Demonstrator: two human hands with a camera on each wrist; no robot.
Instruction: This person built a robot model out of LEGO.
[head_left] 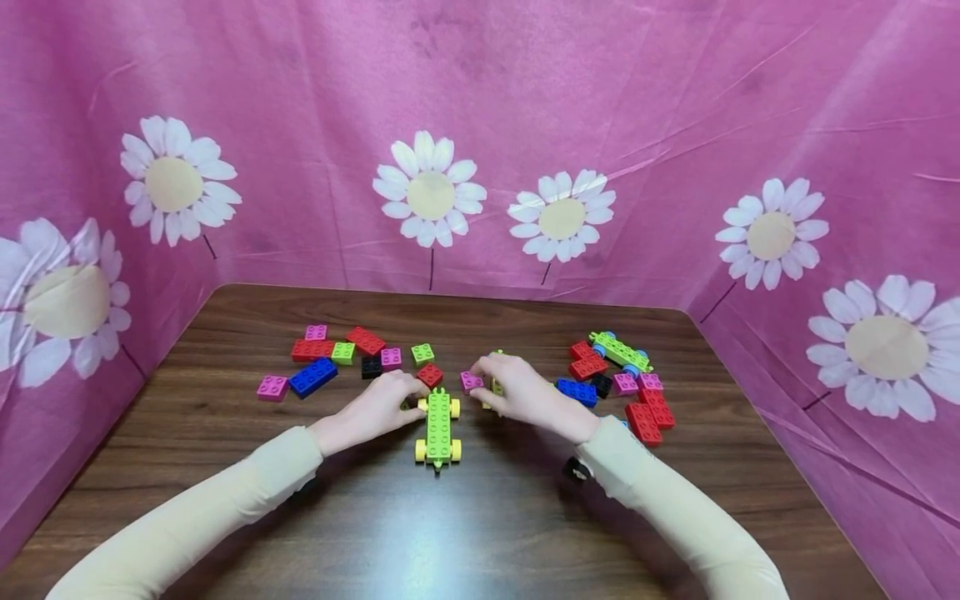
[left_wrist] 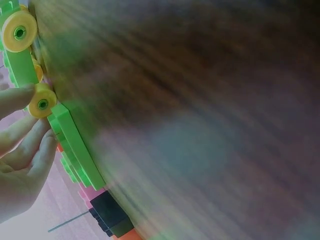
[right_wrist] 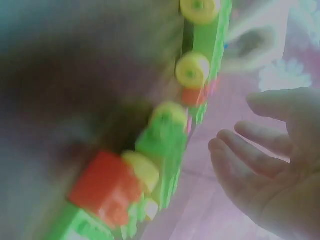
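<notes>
Left grip: pinching the far-left wheel of the lime-green chassis, table centre. Right grip: released, at a second chassis. I observe bare studs on the first, bricks loose left and right; I judge work early.

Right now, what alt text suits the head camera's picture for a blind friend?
A person's left hand is right beside a green toy car on a wooden table; the right hand, near a pink brick, partly hides a second car. Colourful bricks lie to both sides.
</notes>
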